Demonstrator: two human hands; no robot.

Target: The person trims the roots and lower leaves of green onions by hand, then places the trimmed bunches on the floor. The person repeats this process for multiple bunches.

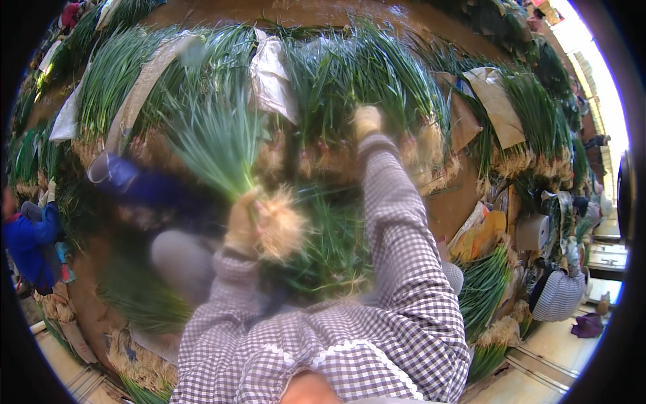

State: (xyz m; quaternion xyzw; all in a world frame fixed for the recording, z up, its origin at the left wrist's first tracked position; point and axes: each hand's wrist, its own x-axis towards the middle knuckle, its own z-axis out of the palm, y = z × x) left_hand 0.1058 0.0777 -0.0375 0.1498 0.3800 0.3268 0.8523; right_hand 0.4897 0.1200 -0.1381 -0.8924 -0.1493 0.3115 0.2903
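My left hand [243,222], in a pale glove, is closed round the lower stems of a bunch of green onions [222,146]. Their pale, bushy roots [282,224] stick out to the right of the hand, and the green leaves fan up and away. My right hand [367,121], also gloved, reaches forward into a long row of green onions [348,76]. Its fingers are hidden among the leaves, so whether it grips any is not clear. Loose green leaves [328,247] cover the ground between my arms.
White woven sacking [272,73] and a tan strip [144,91] lie across the row. A blurred blue object [146,182] lies left of my bunch. A co-worker in blue [33,242] is at far left, another person [559,295] at right. More green onions [484,288] lie right of me.
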